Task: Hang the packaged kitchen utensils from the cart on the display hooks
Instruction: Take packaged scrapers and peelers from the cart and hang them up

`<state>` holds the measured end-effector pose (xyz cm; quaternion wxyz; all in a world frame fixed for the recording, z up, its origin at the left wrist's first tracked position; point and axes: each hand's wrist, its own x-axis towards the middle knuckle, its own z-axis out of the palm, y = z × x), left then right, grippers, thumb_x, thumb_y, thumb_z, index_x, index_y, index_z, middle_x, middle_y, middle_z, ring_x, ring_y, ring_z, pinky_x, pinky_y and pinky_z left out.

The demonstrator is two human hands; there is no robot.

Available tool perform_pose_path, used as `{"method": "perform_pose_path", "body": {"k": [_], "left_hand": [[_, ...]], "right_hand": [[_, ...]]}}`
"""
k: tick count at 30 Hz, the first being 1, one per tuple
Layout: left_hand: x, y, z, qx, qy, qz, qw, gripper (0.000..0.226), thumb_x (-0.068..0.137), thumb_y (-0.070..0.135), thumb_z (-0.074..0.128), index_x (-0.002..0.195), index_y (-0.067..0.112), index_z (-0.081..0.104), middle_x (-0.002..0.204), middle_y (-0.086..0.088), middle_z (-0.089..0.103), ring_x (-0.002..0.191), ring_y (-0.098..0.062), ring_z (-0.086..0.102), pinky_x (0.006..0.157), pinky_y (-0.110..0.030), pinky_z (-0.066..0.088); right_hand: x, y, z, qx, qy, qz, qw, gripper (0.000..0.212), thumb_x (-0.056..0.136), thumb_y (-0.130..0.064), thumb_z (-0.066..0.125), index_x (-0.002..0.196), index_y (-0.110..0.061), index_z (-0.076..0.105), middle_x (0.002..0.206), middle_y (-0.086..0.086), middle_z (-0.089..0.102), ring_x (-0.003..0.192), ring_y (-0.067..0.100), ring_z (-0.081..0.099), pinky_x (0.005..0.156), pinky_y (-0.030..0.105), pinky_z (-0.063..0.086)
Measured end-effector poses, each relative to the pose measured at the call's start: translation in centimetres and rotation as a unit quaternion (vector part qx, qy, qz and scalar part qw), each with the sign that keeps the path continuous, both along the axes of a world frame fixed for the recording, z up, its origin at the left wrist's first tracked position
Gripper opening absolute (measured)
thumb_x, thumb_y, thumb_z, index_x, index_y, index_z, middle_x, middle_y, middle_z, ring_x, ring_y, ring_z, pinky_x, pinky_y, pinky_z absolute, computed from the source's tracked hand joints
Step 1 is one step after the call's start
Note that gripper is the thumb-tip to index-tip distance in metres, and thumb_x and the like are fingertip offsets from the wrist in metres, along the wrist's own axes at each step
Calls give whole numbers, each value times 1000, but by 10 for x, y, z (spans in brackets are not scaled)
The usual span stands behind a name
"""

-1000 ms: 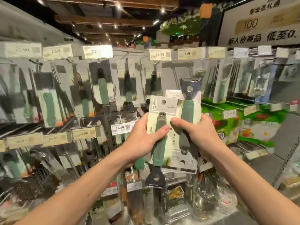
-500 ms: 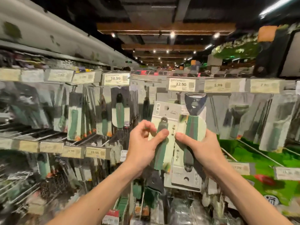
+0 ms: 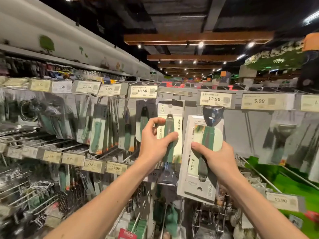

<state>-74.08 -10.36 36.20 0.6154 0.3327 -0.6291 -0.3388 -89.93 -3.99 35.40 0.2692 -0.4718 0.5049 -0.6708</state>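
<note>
My left hand (image 3: 156, 142) grips a carded green-handled utensil (image 3: 170, 128) and holds it upright. Its top edge sits just under an unlabelled hook rail (image 3: 174, 92), between the 10.50 and 12.90 price tags. My right hand (image 3: 217, 157) grips a second carded utensil (image 3: 200, 152), a green-handled peeler held upside down, its card's hang hole at the bottom. The peeler's dark blade head (image 3: 213, 116) reaches up to the 12.90 tag (image 3: 215, 100). The two packages are side by side, slightly apart. The cart is out of sight.
Rows of display hooks with hung utensil packs (image 3: 101, 128) fill the left. A lower rail with price tags (image 3: 93, 164) runs below them. More hooks and packs (image 3: 279, 140) hang on the right under the 5.99 tag (image 3: 259, 100). Green packages (image 3: 293, 183) lie lower right.
Both hands rose with their packages toward the top row of hooks. The left package moved up and away from the right one, so they no longer overlap. My view tilted upward.
</note>
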Motion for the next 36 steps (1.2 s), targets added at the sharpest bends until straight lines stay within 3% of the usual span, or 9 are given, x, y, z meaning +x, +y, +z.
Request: {"method": "perform_pose_path", "body": {"k": [3, 13, 20, 26, 31, 34, 36], "left_hand": [[-3, -15, 6, -11, 0, 7, 1000, 43, 80, 19, 82, 113, 25, 57, 109, 24, 54, 98, 14, 45, 96, -23, 33], [-13, -42, 10, -47, -16, 20, 999, 39, 81, 18, 80, 111, 25, 56, 111, 19, 57, 114, -8, 53, 98, -21, 32], [-15, -45, 8, -54, -31, 31, 998, 42, 82, 21, 80, 118, 25, 58, 119, 13, 59, 118, -7, 52, 107, -28, 39], [-20, -52, 2, -1, -105, 71, 992, 60, 91, 31, 71, 143, 15, 46, 144, -2, 48, 134, -17, 39, 101, -26, 28], [-21, -56, 10, 40, -185, 57, 980, 62, 98, 32, 61, 150, 10, 36, 154, -7, 38, 143, -22, 33, 114, -40, 30], [-14, -45, 5, 2, -228, 64, 972, 50, 100, 35, 56, 145, 17, 46, 153, -6, 38, 143, -21, 33, 116, -42, 27], [-8, -34, -1, -47, -181, 40, 982, 32, 100, 38, 54, 126, 22, 62, 134, 2, 55, 123, -11, 53, 111, -41, 40]], "right_hand": [[2, -4, -1, 0, -9, -11, 1000, 19, 78, -14, 81, 90, -19, 67, 77, -2, 76, 66, 9, 73, 55, 22, 55], [7, -11, -4, -6, 1, 4, 1000, 22, 80, -13, 79, 96, -19, 66, 78, -4, 77, 70, 12, 74, 55, 22, 55], [7, -18, -2, -11, 2, 3, 1000, 22, 81, -14, 78, 99, -18, 67, 81, -3, 77, 72, 13, 74, 58, 26, 56], [6, -22, -4, -9, 9, 1, 1000, 29, 80, -16, 80, 106, -17, 66, 88, -1, 78, 78, 15, 75, 69, 35, 60], [5, -23, -3, -18, -7, 5, 1000, 47, 80, -14, 79, 120, -20, 55, 102, 1, 75, 84, 13, 74, 65, 29, 59], [4, -18, -3, -14, 10, 15, 1000, 27, 83, -9, 75, 104, -20, 63, 91, -2, 78, 80, 13, 75, 65, 29, 59], [3, -16, -4, -11, 19, 12, 1000, 20, 83, -8, 74, 97, -18, 65, 85, -4, 78, 75, 12, 74, 61, 25, 58]]}}
